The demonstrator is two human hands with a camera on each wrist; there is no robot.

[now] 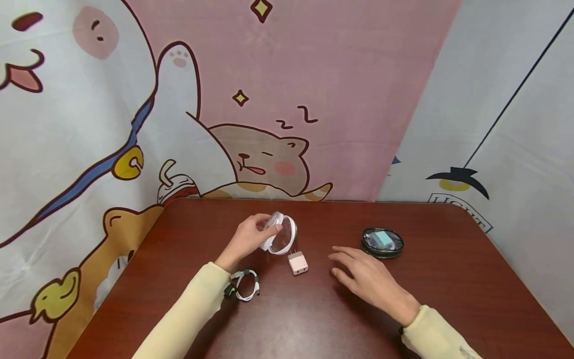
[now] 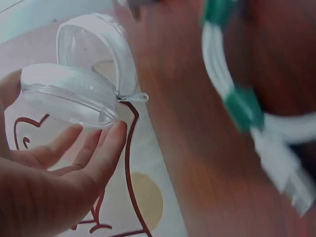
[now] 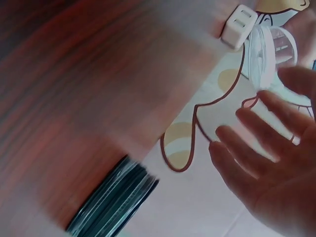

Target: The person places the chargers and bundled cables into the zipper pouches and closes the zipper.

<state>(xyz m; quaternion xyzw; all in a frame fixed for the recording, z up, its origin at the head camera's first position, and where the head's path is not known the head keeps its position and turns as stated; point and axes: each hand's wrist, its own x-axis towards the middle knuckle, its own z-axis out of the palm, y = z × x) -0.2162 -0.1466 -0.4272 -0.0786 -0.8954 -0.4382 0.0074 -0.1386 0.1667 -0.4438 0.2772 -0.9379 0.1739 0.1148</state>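
My left hand (image 1: 251,237) grips a small clear zip pouch with white trim (image 1: 289,234), its two halves spread apart; in the left wrist view the pouch (image 2: 64,91) shows its zipper pull at the side. My right hand (image 1: 365,276) hovers over the table with fingers loosely extended and holds nothing. Between the hands sits a white charger plug (image 1: 298,263), prongs pointing away from me. Below my left wrist lies a coiled white cable (image 1: 249,298) with green ties, also large and blurred in the left wrist view.
A black-edged clear zip pouch (image 1: 370,250) with a light blue item inside lies beyond my right hand. The brown table (image 1: 314,319) ends at the back against a printed cartoon cloth (image 1: 350,99).
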